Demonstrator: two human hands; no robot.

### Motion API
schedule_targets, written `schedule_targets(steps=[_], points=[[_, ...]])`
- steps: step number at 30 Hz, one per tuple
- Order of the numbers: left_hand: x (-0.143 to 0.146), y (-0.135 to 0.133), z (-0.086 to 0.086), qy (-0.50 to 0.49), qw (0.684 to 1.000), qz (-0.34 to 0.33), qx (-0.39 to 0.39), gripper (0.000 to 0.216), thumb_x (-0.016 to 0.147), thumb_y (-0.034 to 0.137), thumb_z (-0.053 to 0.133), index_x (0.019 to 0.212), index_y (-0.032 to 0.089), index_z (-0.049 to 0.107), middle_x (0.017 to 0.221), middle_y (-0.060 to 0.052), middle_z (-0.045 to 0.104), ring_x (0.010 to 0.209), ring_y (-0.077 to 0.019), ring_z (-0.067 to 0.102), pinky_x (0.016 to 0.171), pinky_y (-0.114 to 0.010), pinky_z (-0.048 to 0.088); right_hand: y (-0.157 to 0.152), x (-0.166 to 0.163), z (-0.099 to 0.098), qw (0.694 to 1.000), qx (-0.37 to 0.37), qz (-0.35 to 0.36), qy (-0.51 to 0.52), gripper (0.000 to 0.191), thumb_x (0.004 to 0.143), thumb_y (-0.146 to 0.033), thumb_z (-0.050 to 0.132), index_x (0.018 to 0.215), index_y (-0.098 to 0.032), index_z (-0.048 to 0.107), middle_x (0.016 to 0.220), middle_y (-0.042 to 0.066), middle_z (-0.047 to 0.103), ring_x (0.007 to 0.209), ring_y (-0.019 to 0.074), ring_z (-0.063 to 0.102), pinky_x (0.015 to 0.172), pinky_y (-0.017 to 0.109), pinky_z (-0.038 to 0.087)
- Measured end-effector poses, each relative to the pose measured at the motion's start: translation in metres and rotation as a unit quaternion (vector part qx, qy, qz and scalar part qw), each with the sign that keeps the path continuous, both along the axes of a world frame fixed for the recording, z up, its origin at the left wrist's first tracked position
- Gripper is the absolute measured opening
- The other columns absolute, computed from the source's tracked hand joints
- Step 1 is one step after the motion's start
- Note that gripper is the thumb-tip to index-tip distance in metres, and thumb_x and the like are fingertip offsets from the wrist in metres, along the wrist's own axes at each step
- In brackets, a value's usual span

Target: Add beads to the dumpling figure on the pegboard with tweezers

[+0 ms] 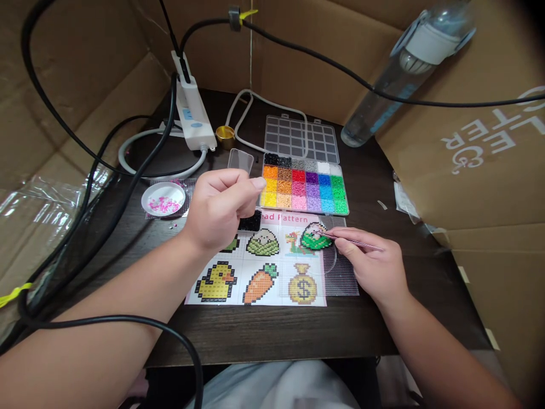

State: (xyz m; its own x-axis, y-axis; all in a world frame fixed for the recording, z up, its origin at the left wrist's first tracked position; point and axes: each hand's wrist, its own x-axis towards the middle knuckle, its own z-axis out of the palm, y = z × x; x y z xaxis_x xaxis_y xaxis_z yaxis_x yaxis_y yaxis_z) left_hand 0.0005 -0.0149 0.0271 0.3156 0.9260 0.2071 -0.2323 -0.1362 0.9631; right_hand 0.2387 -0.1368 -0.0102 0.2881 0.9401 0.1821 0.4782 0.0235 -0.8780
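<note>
The right hand is closed on a thin pair of tweezers, pinched between thumb and forefinger. The tip is laid against a green and white bead figure, which sits on a clear pegboard at the three o'clock edge of the pattern sheet. Whether a bead is held in the tip cannot be told.

The left hand is raised above the ten o'clock corner of the sheet. Its fingers are curled shut around a clear plastic piece, which sticks up at twelve o'clock of the hand. A black patch is seen just under the hand at four o'clock; whether it belongs to the plastic piece cannot be made out.

The greatest risk is judged to lie at the figure. Its beads look loose on the pegs, so a sideways push from the tweezers could knock several off. The pegboard could also be shifted off its picture by the heel of the right hand, which is rested just beside it.

The bead box lies open at twelve o'clock of the sheet. Its colours could be spilled or mixed if the raised left hand were swung to three o'clock. A dish of pink beads at nine o'clock of the left hand lies near thick black cables, and could be tipped if a cable were dragged by the left forearm.
</note>
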Motion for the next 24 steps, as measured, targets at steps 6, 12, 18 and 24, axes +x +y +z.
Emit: schedule_targets(steps=[6, 12, 18, 24], points=[[0.0001, -0.0005, 0.0006, -0.007, 1.000, -0.003, -0.002, 0.047, 0.078, 0.022, 0.060, 0.048, 0.019, 0.024, 0.045, 0.005, 0.019, 0.041, -0.0067, 0.020, 0.042, -0.028, 0.020, 0.0006, -0.0001, -0.0008, 1.000, -0.001, -0.004, 0.005, 0.012, 0.081, -0.024, 0.075, 0.090, -0.027, 0.082, 0.095, 0.002, 0.081, 0.091, 0.0199, 0.078, 0.087, 0.032, 0.063], [0.0003, -0.0006, 0.0011, -0.009, 1.000, -0.005, -0.008, 0.049, 0.076, 0.023, 0.063, 0.047, 0.019, 0.024, 0.045, 0.005, 0.019, 0.042, -0.0071, 0.020, 0.042, -0.029, 0.019, -0.0003, -0.0007, 0.0012, 1.000, -0.002, 0.001, 0.008, 0.011, 0.081, -0.023, 0.075, 0.089, -0.026, 0.082, 0.095, 0.002, 0.081, 0.090, 0.0209, 0.078, 0.088, 0.034, 0.064], [0.0009, -0.0008, 0.0011, 0.007, 1.000, 0.000, -0.007, 0.050, 0.076, 0.028, 0.064, 0.048, 0.019, 0.024, 0.045, 0.005, 0.019, 0.042, -0.0072, 0.020, 0.042, -0.029, 0.019, 0.0005, -0.0021, 0.0023, 1.000, -0.002, 0.001, 0.002, 0.012, 0.081, -0.021, 0.074, 0.088, -0.027, 0.082, 0.094, 0.002, 0.081, 0.089, 0.0215, 0.078, 0.087, 0.034, 0.064], [0.0006, 0.0000, 0.0021, 0.005, 1.000, 0.002, -0.015, 0.050, 0.074, 0.028, 0.065, 0.046, 0.019, 0.024, 0.045, 0.005, 0.019, 0.042, -0.0071, 0.020, 0.042, -0.029, 0.020, -0.0014, -0.0004, 0.0027, 1.000, -0.006, -0.003, 0.006, 0.012, 0.082, -0.022, 0.074, 0.089, -0.026, 0.082, 0.094, 0.002, 0.081, 0.090, 0.0208, 0.078, 0.087, 0.033, 0.064]])
